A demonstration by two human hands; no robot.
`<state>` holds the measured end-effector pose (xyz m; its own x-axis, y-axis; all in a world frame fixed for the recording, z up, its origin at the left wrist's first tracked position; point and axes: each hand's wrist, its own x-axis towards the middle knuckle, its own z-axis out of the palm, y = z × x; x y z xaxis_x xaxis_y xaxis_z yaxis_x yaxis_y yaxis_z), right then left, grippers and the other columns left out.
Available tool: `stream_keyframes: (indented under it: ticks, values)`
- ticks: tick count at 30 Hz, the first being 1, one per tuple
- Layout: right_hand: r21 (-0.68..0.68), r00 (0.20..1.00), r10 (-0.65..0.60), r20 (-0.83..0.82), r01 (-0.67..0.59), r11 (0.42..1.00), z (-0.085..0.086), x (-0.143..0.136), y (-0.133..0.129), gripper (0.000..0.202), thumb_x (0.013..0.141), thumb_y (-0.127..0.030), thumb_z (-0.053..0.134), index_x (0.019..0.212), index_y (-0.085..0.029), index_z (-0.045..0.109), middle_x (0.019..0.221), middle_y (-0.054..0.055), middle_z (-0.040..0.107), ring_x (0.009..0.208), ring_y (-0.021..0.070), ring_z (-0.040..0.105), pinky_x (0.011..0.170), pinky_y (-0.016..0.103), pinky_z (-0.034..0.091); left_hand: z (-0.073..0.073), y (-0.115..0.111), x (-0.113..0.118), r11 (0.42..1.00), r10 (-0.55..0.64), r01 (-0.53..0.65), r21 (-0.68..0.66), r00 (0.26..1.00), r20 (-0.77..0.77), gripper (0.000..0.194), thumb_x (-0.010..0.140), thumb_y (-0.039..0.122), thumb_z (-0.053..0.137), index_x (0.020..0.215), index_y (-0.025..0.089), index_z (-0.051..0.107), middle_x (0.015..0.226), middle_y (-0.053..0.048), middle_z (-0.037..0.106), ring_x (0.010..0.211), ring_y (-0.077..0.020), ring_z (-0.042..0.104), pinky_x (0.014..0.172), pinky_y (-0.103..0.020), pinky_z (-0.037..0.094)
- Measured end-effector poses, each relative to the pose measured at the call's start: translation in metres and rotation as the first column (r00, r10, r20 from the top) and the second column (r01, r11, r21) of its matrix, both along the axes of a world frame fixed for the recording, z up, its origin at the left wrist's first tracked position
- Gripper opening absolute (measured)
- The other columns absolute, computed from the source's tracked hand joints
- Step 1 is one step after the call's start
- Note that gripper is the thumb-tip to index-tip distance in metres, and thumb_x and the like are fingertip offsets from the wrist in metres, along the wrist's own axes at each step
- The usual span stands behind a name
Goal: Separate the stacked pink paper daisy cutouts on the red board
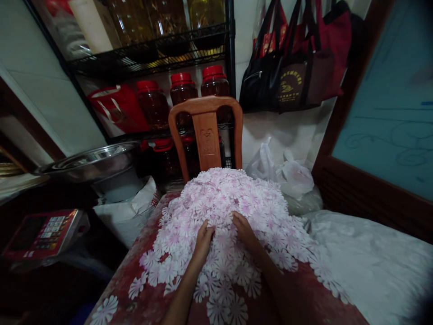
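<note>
A large heap of white and pale purple artificial flower pieces (233,189), flat and many-petalled, covers most of the red table (135,266). My left hand (203,238) is at the middle of the heap, thumb and fingers pinched at the edge of a flower piece. Just to its right, my right hand (244,229) has its fingers bent together on the flower pieces. A pale flower piece (220,221) spans the gap between my hands. The fingertips are partly hidden among the petals, so the exact grip is hard to see.
A wooden chair (207,135) stands behind the table. At the left are a metal basin (91,158), a white sack (128,212) and a red scale (40,232). A shelf holds red-lidded jars (182,90). White sacking (368,253) lies right; bags (291,81) hang above.
</note>
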<state>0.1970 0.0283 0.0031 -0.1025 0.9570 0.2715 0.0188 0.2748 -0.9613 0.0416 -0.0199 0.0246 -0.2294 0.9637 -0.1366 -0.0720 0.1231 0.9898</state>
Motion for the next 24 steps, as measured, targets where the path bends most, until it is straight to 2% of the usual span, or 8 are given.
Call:
stream_keyframes:
  ticks: [2,4,8,11,15,18,20,24]
  values:
    - [-0.010,0.999,-0.035,-0.009,0.035,0.999,-0.002,0.002,0.000,0.042,0.081,-0.055,0.042,0.091,-0.019,0.060,0.098,0.008,0.059,0.096,0.0194,0.051,0.086,0.032,0.042,-0.002,0.000,-0.001,1.000,0.016,-0.016,-0.015,1.000,0.004,0.059,0.068,0.041,0.058,0.120,0.016,0.044,0.079,-0.001,0.054,0.075,-0.0071,0.046,0.070,-0.015,0.035]
    - [-0.012,0.999,-0.048,-0.014,0.048,0.999,-0.001,0.004,-0.001,0.044,0.082,-0.056,0.041,0.095,-0.018,0.059,0.100,0.008,0.058,0.097,0.0182,0.051,0.087,0.033,0.042,-0.003,0.001,-0.002,1.000,0.013,-0.013,-0.011,1.000,0.005,0.058,0.068,0.041,0.058,0.119,0.016,0.045,0.079,-0.002,0.053,0.075,-0.0070,0.045,0.071,-0.016,0.035]
    - [-0.002,1.000,0.015,-0.008,-0.015,1.000,0.006,0.004,-0.004,0.045,0.083,-0.055,0.043,0.084,-0.013,0.058,0.082,0.005,0.059,0.079,0.0137,0.055,0.078,0.030,0.044,-0.003,0.002,-0.001,0.998,-0.024,0.024,0.049,1.000,-0.001,0.042,0.066,0.046,0.061,0.094,0.016,0.051,0.073,0.000,0.048,0.069,-0.0054,0.040,0.066,-0.015,0.033]
    - [0.001,0.996,0.090,0.003,-0.090,0.996,0.012,-0.001,-0.005,0.041,0.078,-0.053,0.052,0.072,-0.014,0.056,0.069,0.002,0.056,0.067,0.0121,0.052,0.068,0.025,0.042,-0.002,0.002,0.001,0.992,-0.083,0.084,0.097,0.996,-0.009,0.038,0.066,0.050,0.060,0.076,0.016,0.045,0.062,0.003,0.039,0.061,-0.0035,0.036,0.060,-0.015,0.029]
    - [0.011,0.985,0.173,0.024,-0.173,0.985,0.015,-0.004,-0.006,0.037,0.071,-0.045,0.064,0.093,-0.015,0.059,0.075,0.001,0.059,0.072,0.0121,0.053,0.070,0.022,0.040,-0.003,0.003,0.002,0.980,-0.138,0.140,0.140,0.990,-0.024,0.043,0.065,0.051,0.060,0.067,0.015,0.035,0.058,0.005,0.029,0.056,-0.0013,0.030,0.055,-0.014,0.024]
    - [0.030,0.975,0.217,0.054,-0.219,0.975,0.014,-0.003,-0.006,0.029,0.071,-0.042,0.063,0.080,-0.014,0.061,0.073,0.001,0.057,0.074,0.0122,0.051,0.071,0.022,0.039,-0.005,0.004,0.001,0.978,-0.143,0.146,0.152,0.989,-0.034,0.044,0.065,0.049,0.061,0.066,0.015,0.032,0.057,0.006,0.026,0.054,-0.0002,0.027,0.053,-0.013,0.021]
    - [0.042,0.974,0.219,0.060,-0.222,0.974,0.014,-0.004,-0.006,0.029,0.075,-0.042,0.059,0.070,-0.013,0.058,0.069,0.000,0.054,0.071,0.0116,0.049,0.069,0.021,0.038,-0.005,0.005,0.001,0.977,-0.145,0.149,0.153,0.989,-0.038,0.042,0.067,0.048,0.060,0.068,0.015,0.035,0.058,0.006,0.030,0.055,-0.0004,0.030,0.054,-0.012,0.023]
    - [0.034,0.987,0.153,0.043,-0.155,0.987,0.009,-0.005,-0.005,0.033,0.082,-0.045,0.048,0.070,-0.015,0.052,0.065,-0.001,0.047,0.064,0.0099,0.043,0.061,0.021,0.036,-0.005,0.004,-0.001,0.971,-0.173,0.178,0.160,0.984,-0.046,0.036,0.072,0.048,0.054,0.079,0.014,0.047,0.066,0.002,0.048,0.066,-0.0033,0.045,0.064,-0.013,0.033]
